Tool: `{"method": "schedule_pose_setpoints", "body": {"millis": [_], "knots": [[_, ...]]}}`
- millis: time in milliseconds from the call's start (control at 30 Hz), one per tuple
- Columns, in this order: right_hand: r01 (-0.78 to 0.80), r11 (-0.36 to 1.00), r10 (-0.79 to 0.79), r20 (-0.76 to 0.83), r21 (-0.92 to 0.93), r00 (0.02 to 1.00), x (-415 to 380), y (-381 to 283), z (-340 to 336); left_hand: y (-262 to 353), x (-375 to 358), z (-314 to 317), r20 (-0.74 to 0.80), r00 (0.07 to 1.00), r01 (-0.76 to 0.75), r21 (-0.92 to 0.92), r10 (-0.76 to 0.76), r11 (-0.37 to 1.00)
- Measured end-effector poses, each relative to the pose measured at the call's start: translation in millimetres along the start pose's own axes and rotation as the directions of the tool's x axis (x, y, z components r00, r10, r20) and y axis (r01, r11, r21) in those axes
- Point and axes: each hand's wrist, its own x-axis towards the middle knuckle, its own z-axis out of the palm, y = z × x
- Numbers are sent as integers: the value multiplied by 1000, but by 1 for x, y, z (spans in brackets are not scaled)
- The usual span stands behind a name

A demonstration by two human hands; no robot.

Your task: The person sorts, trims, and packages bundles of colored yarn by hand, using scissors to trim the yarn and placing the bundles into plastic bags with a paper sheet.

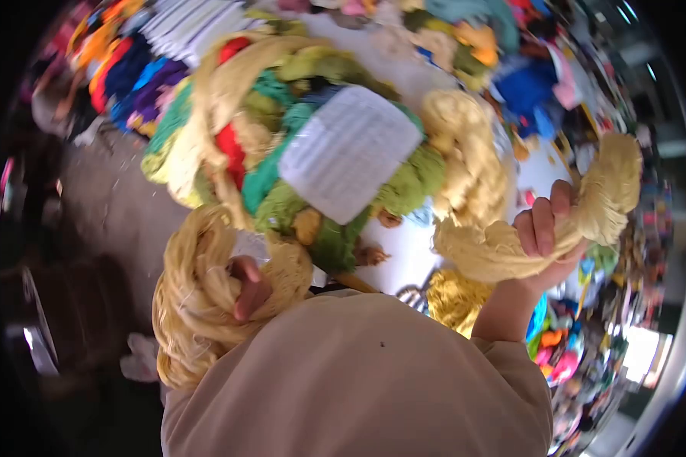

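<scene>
My right hand (545,227), raised at the right, has its fingers wrapped around a pale yellow hank of yarn (611,186). Both ends of that hank stick out past the fist. At the lower left, a thick cream hank of yarn (187,305) hangs looped about my left hand (250,289), whose fingers curl closed among the strands; most of that hand is hidden. In front of me lies a heap of green yarn (415,183) with a printed white sheet (351,148) on top. More cream yarn (465,145) is piled just right of the sheet.
Golden yarn (457,297) lies near my right side. Bundles of blue yarn (530,87) and other colours fill the back and right. A stack of white papers (194,27) is at the far left, above grey floor (114,190). A brown box-like object (80,316) stands lower left.
</scene>
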Motion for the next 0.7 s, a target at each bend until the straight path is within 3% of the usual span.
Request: {"method": "schedule_pose_setpoints", "body": {"millis": [67,133,200,233,300,333,367,433,500,567,633,667,700], "knots": [[-100,993,96,67,67,993,32,39,51,12,-16,-2,-5,999,-52,-14,52,999],[-228,973,213,242,34,947,66,81,84,28,-32,-6,10,996,-83,-75,84,994],[-333,942,327,276,-27,904,110,137,101,48,-43,-7,24,992,-123,-40,124,992],[-323,935,343,152,-145,927,131,168,118,57,-52,-8,22,989,-147,-29,148,989],[-242,903,225,-90,-356,970,179,252,134,76,-68,-14,20,983,-184,6,184,983],[-287,916,290,-32,-280,957,207,295,124,85,-76,-17,16,980,-199,22,198,980],[-280,876,286,-45,-393,957,228,343,115,93,-85,-21,10,977,-214,39,214,976],[-294,443,260,-193,-847,946,260,440,70,106,-102,-31,-7,971,-238,64,239,969],[-207,54,248,-188,-977,950,248,504,39,119,-115,-40,-31,968,-247,84,250,965],[192,-176,446,95,-965,890,219,528,18,128,-125,-48,-58,966,-247,89,252,965],[278,-342,700,-46,-897,713,188,524,29,133,-129,-55,-80,968,-231,81,237,970],[122,-239,766,-110,-963,633,175,530,18,135,-128,-59,-84,970,-221,67,226,973],[156,-157,716,-3,-975,698,155,523,12,137,-123,-66,-78,978,-192,47,196,980]]}}
